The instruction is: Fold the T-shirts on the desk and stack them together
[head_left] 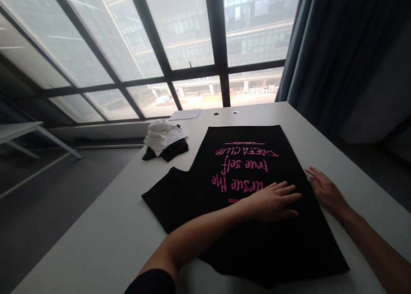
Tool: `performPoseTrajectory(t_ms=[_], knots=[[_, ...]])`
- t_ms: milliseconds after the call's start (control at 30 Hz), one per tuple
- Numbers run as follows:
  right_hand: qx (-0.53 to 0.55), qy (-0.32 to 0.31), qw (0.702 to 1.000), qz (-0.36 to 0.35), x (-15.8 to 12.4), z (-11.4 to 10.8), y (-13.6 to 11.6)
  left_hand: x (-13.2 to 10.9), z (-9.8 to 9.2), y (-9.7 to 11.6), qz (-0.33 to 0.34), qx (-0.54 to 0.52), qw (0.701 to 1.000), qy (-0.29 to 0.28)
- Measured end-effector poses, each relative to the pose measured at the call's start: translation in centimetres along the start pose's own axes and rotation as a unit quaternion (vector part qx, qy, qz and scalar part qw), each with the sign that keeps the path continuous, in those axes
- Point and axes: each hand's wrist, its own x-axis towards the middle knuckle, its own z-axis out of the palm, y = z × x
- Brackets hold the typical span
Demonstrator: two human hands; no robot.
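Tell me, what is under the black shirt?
The white table shows all around the black shirt, so it lies beneath. Anything else under it is covered.

Flat black pink-lettered T-shirt [244,208] on table [96,242]

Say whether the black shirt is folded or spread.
Mostly spread: the black shirt lies flat, print up, one sleeve out; its edge by the right hand is straight, perhaps folded in.

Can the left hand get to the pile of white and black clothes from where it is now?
Probably yes, with a stretch: the left hand lies flat on the black T-shirt, and only shirt and table lie between it and the pile farther off.
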Motion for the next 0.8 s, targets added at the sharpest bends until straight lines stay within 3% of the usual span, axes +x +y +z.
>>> performPoseTrajectory(t_ms=[100, 233, 467, 600, 733, 800], knots=[[-0.060, 0.004, 0.994, -0.093, -0.1, 0.0, -1.7, -4.4, -1.3, -1.6, -0.103, 0.027, 0.994, 0.015], [-0.114, -0.058, 0.979, -0.161, -1.3, 1.5, -3.3, -11.1, -2.2, -2.8, -0.195, 0.064, 0.978, 0.042], [-0.119, -0.079, 0.975, -0.168, -2.4, 4.8, 0.4, -22.2, -4.0, -4.4, -0.354, 0.105, 0.926, 0.083], [-0.083, -0.067, 0.978, -0.178, -1.4, 4.7, -1.1, -27.9, -5.6, -7.5, -0.496, 0.163, 0.839, 0.151], [-0.058, -0.108, 0.974, -0.191, 0.2, 5.1, -6.5, -32.3, -6.4, -10.7, -0.626, 0.200, 0.722, 0.214], [-0.045, -0.144, 0.966, -0.211, 1.1, 5.7, -9.9, -33.7, -6.1, -11.9, -0.664, 0.210, 0.679, 0.230]])
